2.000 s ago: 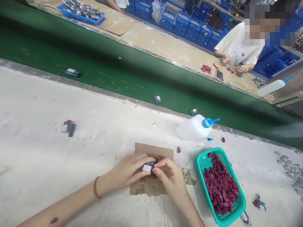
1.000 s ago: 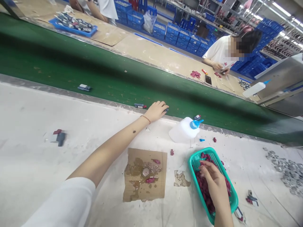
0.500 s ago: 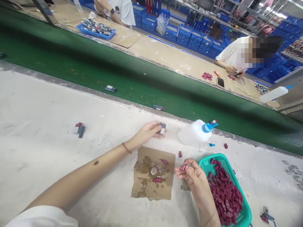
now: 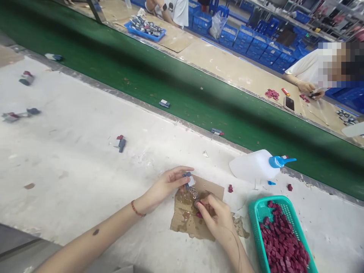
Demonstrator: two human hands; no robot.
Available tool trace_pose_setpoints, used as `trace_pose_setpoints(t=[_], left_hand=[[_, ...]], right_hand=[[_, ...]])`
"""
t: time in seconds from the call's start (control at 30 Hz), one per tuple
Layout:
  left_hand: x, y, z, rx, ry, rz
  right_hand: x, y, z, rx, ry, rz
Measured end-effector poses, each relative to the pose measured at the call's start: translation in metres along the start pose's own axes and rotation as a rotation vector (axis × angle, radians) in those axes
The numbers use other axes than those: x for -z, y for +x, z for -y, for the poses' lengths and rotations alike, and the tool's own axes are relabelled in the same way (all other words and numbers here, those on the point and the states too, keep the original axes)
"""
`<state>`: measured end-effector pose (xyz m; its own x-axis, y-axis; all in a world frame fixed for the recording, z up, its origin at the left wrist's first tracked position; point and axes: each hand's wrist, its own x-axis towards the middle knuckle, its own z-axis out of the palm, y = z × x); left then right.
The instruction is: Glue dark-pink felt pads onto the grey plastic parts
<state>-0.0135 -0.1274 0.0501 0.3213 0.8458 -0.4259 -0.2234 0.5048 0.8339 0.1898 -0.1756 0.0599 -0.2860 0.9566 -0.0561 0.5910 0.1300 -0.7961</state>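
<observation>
My left hand [image 4: 170, 185] pinches a small blue-grey and white plastic piece [image 4: 188, 180] between thumb and fingers, over the far left edge of a brown cardboard sheet [image 4: 212, 188]. The cardboard is wet with a clear, glossy liquid that has bubbles in it. My right hand [image 4: 214, 212] is closed at the middle of the sheet, its fingertips down at the wet patch. A small dark red piece shows only partly at those fingertips. Another dark red piece [image 4: 199, 215] lies on the cardboard just below them, partly covered by the hand.
Right of the cardboard stands a green basket [image 4: 254, 227] of dark red pieces [image 4: 284, 242]. A white bottle [image 4: 251, 165] with a blue nozzle lies behind. Several assembled pieces [image 4: 121, 143] lie leftward. Beyond runs a green conveyor belt [image 4: 136, 79]; two people sit across it.
My right hand has moved left onto the cardboard with the dark red piece. My left hand has come down nearer with the blue-grey piece. The view has swung left.
</observation>
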Motion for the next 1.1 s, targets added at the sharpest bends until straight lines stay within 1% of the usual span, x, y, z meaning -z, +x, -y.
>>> trace_pose_setpoints(t=[0.07,0.2,0.27,0.4,0.47,0.57,0.67,0.73,0.83,0.93,1.1], left_hand=[[0.000,0.000,0.003,0.023,-0.059,0.017],[0.000,0.001,0.007,0.064,-0.166,0.074],[0.001,0.002,0.009,0.068,-0.165,0.106],[0.001,0.002,0.012,0.030,-0.128,0.153],[0.000,0.001,0.013,-0.005,-0.106,0.184],[-0.003,-0.002,0.015,-0.072,-0.053,0.229],[-0.008,-0.006,0.019,-0.123,0.057,0.196],[-0.011,-0.009,0.021,-0.148,0.121,0.163],[-0.015,-0.012,0.023,-0.193,0.178,0.132],[-0.017,-0.014,0.027,-0.248,0.212,0.131],[-0.015,-0.014,0.036,-0.329,0.209,0.136]], right_hand=[[0.000,0.000,0.000,0.038,-0.052,-0.005],[0.001,-0.001,0.000,0.021,-0.085,0.044],[0.000,-0.002,-0.001,0.023,-0.085,0.057],[-0.003,-0.004,-0.003,0.011,-0.042,0.028],[-0.003,-0.005,-0.004,-0.054,0.065,0.007],[-0.001,-0.005,-0.005,-0.201,0.380,-0.056],[0.000,-0.003,-0.005,-0.316,0.701,-0.148],[-0.001,-0.002,-0.003,-0.365,0.830,-0.192],[-0.005,0.001,0.001,-0.395,0.911,-0.235],[-0.011,0.002,0.005,-0.385,0.944,-0.265],[-0.018,0.002,0.008,-0.381,0.963,-0.251]])
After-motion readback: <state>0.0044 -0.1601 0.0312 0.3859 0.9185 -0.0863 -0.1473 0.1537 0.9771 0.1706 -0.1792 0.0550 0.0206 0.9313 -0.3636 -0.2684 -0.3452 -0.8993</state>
